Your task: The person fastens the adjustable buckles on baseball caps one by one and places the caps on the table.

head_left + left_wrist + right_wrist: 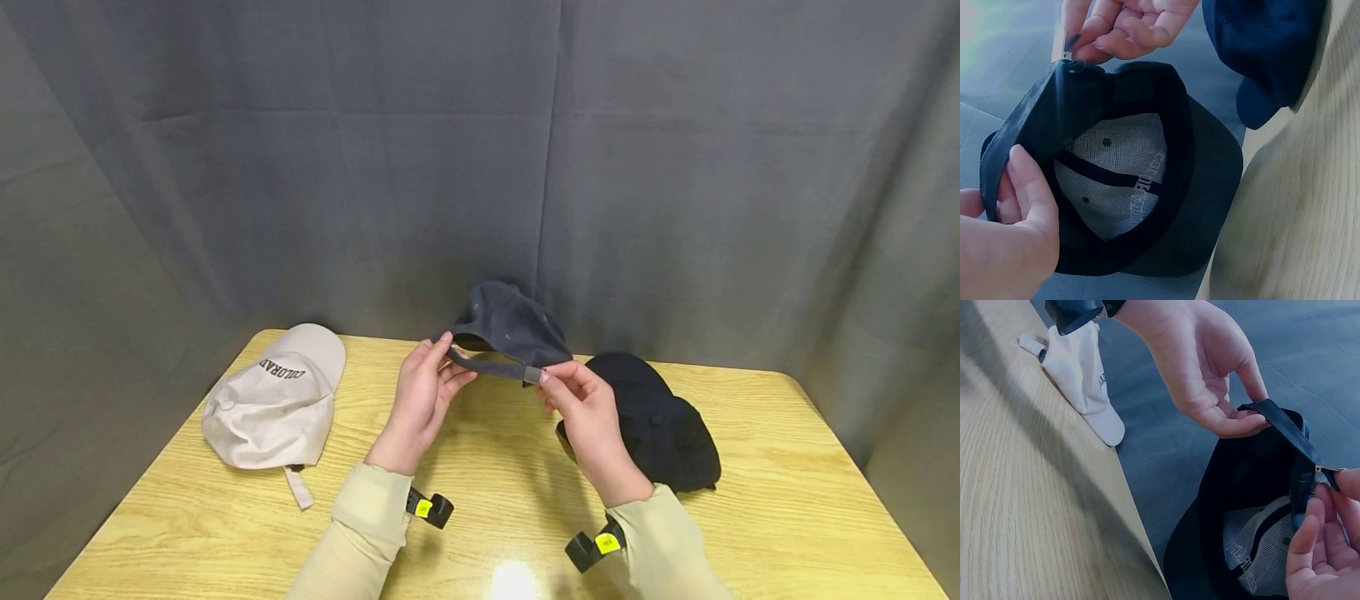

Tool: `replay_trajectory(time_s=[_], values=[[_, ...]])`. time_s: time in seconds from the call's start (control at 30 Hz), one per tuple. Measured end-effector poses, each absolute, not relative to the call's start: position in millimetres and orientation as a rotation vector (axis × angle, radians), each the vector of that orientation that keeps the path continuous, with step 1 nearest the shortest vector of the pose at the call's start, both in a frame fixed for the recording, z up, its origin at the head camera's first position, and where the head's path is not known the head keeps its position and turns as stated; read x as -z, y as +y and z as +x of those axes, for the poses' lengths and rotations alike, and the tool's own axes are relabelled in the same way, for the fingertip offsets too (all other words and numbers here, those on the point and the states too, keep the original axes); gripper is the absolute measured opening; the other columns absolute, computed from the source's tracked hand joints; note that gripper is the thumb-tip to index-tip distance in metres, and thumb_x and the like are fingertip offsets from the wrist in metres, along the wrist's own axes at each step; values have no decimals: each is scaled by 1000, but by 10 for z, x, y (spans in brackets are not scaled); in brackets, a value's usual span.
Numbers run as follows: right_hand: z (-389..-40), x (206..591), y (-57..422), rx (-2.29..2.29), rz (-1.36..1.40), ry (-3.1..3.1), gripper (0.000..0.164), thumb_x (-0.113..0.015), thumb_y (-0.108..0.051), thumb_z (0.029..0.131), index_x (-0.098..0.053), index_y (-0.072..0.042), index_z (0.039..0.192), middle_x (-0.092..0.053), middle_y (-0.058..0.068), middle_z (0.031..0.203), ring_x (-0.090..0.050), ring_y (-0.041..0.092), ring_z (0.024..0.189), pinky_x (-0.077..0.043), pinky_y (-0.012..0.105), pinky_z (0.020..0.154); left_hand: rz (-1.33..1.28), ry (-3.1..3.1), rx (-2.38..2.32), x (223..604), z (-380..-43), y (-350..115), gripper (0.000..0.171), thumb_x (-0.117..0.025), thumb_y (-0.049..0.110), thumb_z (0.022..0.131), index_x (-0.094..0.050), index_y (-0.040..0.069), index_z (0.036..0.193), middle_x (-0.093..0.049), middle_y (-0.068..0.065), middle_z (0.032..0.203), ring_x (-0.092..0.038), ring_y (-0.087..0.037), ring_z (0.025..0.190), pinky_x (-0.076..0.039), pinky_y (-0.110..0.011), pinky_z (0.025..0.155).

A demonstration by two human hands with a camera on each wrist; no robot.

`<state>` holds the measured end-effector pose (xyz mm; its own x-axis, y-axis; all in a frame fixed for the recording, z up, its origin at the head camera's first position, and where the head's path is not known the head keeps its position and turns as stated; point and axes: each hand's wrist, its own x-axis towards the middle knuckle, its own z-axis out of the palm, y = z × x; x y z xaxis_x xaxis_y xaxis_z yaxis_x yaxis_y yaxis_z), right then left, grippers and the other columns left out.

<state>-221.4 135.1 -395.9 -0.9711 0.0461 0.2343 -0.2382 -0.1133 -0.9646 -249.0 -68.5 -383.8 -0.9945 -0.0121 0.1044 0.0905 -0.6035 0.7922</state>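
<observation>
Both hands hold a dark grey-blue baseball cap [513, 325] above the table, its back strap toward me. In the head view, my left hand [422, 396] pinches the strap's left end between thumb and fingers. At the strap's other end my right hand [590, 417] pinches near the metal buckle [533, 375]. The left wrist view looks into the cap's pale mesh lining [1113, 150], where stitched letters show in reverse. From the right wrist view, the strap [1291, 434] stretches between the two hands, with the buckle beside the right fingers.
On the table's left lies a beige cap [273, 400] with dark lettering, its strap end hanging toward me. A black cap [652, 425] lies at the right, partly behind the right hand. Grey curtains [337, 167] stand behind the wooden table [480, 500].
</observation>
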Motion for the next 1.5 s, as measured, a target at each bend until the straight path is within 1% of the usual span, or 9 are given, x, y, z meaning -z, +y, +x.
replay_trajectory(time_s=[0.13, 0.33, 0.47, 0.67, 0.77, 0.9, 1.1, 1.4, 1.5], values=[[-2211, 3951, 1347, -2197, 218, -1949, 17, -64, -1, 98, -61, 14, 106, -67, 6, 83, -62, 17, 78, -51, 27, 71, -131, -1370, 2759, 3828, -2487, -681, 19, -50, 12, 109, -49, 7, 90, -60, -8, 87, -65, -13, 72, -57, -27, 73], [-2220, 3955, 1334, -2207, 235, -1932, 14, -63, 0, 99, -60, 11, 105, -66, 14, 88, -63, 17, 80, -52, 28, 74, -135, -1389, 2750, 3826, -2478, -680, 20, -49, 14, 109, -48, 7, 91, -60, -6, 87, -65, -13, 73, -57, -27, 74], [-2223, 3956, 1324, -2198, 233, -1944, 12, -61, 0, 100, -59, 10, 105, -67, 15, 90, -64, 17, 83, -54, 32, 78, -116, -1390, 2746, 3822, -2472, -673, 19, -49, 13, 109, -48, 7, 91, -59, -5, 87, -65, -13, 74, -57, -27, 74], [-2218, 3955, 1308, -2201, 233, -1928, 10, -59, 1, 100, -57, 10, 104, -67, 10, 91, -64, 16, 83, -54, 30, 77, -108, -1382, 2750, 3826, -2464, -657, 17, -49, 13, 109, -47, 6, 94, -58, -5, 88, -65, -13, 74, -57, -27, 74], [-2210, 3950, 1295, -2226, 245, -1876, 1, -59, 4, 100, -59, 3, 99, -66, 9, 95, -62, 15, 80, -52, 27, 74, -110, -1378, 2755, 3831, -2462, -650, 15, -49, 13, 109, -48, 5, 96, -58, -5, 89, -65, -13, 74, -57, -26, 74], [-2204, 3939, 1280, -2255, 267, -1821, 13, -57, 8, 99, -59, -4, 94, -64, 9, 102, -60, 15, 79, -51, 25, 74, -119, -1373, 2754, 3823, -2465, -646, 13, -48, 13, 109, -48, 3, 101, -59, -5, 89, -65, -12, 75, -57, -26, 74], [-2204, 3926, 1260, -2283, 270, -1786, 9, -57, 9, 99, -54, 2, 94, -68, 9, 105, -62, 13, 79, -52, 24, 74, -108, -1373, 2747, 3820, -2466, -642, 14, -47, 11, 109, -46, 4, 97, -59, -4, 88, -65, -12, 74, -57, -26, 74], [-2214, 3937, 1262, -2235, 224, -1867, 5, -58, 6, 101, -53, 5, 98, -70, 15, 110, -66, 11, 85, -52, 25, 76, -104, -1380, 2740, 3835, -2470, -648, 14, -46, 11, 109, -46, 2, 99, -59, -4, 87, -65, -12, 73, -57, -26, 74], [-2218, 3937, 1259, -2237, 219, -1870, 5, -57, 6, 100, -53, 5, 98, -71, 14, 106, -67, 13, 85, -52, 25, 75, -106, -1383, 2740, 3839, -2469, -654, 15, -47, 12, 109, -46, 4, 98, -59, -5, 88, -65, -12, 74, -57, -26, 74]])
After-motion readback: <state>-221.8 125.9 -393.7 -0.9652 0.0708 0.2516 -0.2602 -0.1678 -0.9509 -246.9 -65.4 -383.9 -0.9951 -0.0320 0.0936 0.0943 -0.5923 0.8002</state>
